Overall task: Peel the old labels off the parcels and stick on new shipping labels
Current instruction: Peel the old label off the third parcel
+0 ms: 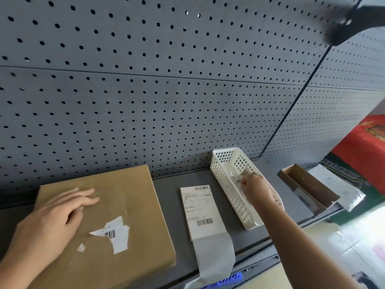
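A flat brown cardboard parcel (116,205) lies on the grey shelf at the left. Torn white remains of an old label (116,232) with a barcode cling to its top. My left hand (56,217) rests flat on the parcel, fingers straight. A new shipping label (200,209) on its backing strip lies to the right of the parcel. My right hand (256,188) reaches into a white perforated basket (225,178), fingers curled over small pale scraps; whether it holds one is unclear.
A grey pegboard wall (166,90) rises behind the shelf. An open brown cardboard box (308,184) sits at the right, with a clear plastic sleeve (341,188) beside it. The shelf's front edge runs diagonally at the lower right.
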The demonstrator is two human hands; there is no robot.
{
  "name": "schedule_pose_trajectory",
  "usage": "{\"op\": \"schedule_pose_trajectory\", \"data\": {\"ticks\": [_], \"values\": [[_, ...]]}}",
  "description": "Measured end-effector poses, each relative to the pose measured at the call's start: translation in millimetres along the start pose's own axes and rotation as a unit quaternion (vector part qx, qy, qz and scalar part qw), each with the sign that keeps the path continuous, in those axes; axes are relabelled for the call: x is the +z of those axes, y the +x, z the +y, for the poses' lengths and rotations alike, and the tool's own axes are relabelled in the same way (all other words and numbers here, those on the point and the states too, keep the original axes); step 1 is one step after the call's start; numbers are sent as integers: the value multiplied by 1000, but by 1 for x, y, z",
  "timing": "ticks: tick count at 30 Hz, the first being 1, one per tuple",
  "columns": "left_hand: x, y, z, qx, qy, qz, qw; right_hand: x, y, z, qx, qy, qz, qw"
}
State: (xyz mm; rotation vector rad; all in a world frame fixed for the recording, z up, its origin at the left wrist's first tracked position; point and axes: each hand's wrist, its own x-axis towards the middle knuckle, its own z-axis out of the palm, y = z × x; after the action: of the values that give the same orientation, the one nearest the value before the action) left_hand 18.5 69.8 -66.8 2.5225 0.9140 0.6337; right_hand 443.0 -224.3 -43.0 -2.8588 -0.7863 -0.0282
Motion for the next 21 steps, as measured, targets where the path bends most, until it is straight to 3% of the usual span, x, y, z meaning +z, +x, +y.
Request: {"op": "schedule_pose_trajectory", "data": {"ticks": [7, 15, 21], "values": [[0, 0, 0, -9, -1, -4, 1000, 13, 3, 5, -6, -2, -49, 999], [0, 0, 3, -13, -8, 3, 1000, 1, -1, 2, 29, 13, 18, 999], [-5, -1, 9, -6, -8, 8, 1000, -9, 0, -1, 25, 81, 0, 996]]}}
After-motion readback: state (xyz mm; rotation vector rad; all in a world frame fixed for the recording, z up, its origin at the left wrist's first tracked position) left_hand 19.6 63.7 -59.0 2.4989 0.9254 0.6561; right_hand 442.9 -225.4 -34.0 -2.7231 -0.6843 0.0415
